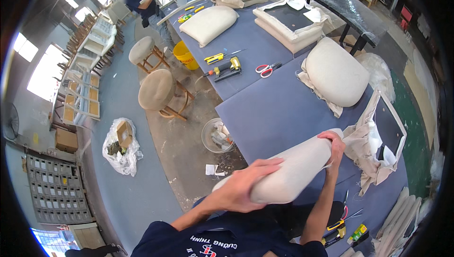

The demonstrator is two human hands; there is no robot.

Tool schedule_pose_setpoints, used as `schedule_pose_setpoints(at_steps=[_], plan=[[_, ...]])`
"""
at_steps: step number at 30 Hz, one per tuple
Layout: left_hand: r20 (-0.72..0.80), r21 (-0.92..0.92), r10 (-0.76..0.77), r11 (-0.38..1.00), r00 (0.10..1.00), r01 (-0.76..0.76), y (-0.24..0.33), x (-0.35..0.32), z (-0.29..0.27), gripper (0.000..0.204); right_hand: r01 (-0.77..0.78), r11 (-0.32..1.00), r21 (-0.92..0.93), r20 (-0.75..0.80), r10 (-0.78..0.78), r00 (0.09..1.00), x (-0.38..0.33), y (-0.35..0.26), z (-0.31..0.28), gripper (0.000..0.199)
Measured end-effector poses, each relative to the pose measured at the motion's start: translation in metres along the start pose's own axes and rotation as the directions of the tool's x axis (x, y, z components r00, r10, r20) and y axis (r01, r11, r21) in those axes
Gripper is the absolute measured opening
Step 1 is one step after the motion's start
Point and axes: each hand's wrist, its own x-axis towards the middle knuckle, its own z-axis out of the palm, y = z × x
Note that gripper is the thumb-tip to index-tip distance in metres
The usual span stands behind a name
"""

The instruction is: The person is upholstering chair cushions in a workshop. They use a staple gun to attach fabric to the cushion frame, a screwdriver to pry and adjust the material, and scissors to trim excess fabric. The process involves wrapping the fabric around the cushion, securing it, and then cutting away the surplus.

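I've got both hands clamped on the cream seat cushion (288,169) — left hand (246,186) pressing its near end, right hand (333,146) gripping the far end, tilted over the counter (279,110). Its cover looks smooth; I'd judge stapling remains. Just beyond my right hand lies loose fabric on a frame (378,139). Farther off — another cushion (336,70), red scissors (266,69), a yellow bucket (185,55).

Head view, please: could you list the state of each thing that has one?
Seat cushion: tilted on edge, held by both hands.
Left hand: pressed flat on the cushion.
Right hand: gripping the cushion's far end.
Red-handled scissors: lying open on the table.
Second cushion: lying flat, untouched.
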Motion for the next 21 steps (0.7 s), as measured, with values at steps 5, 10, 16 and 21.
schedule_pose_setpoints(at_steps=[5,10,16,21], plan=[[0.042,0.062,-0.147,0.988,0.988,0.144,0.008,-0.023,-0.029,0.091,-0.12,0.991,0.057,-0.319,0.132,0.939,-0.016,0.114,-0.047,0.049],[0.129,0.17,-0.125,0.98,0.984,0.102,0.005,0.007,-0.013,0.088,-0.001,0.34,0.94,-0.246,0.681,0.69,-0.073,0.189,-0.036,0.055],[0.087,0.002,0.049,0.999,0.995,-0.05,-0.016,0.037,-0.044,0.077,0.039,0.85,0.526,-0.679,0.392,0.621,-0.075,0.13,-0.115,0.059],[-0.101,-0.164,-0.105,0.983,0.989,0.087,-0.067,0.03,-0.038,0.076,0.128,0.798,0.588,-0.775,0.511,0.371,-0.076,-0.007,-0.134,0.067]])
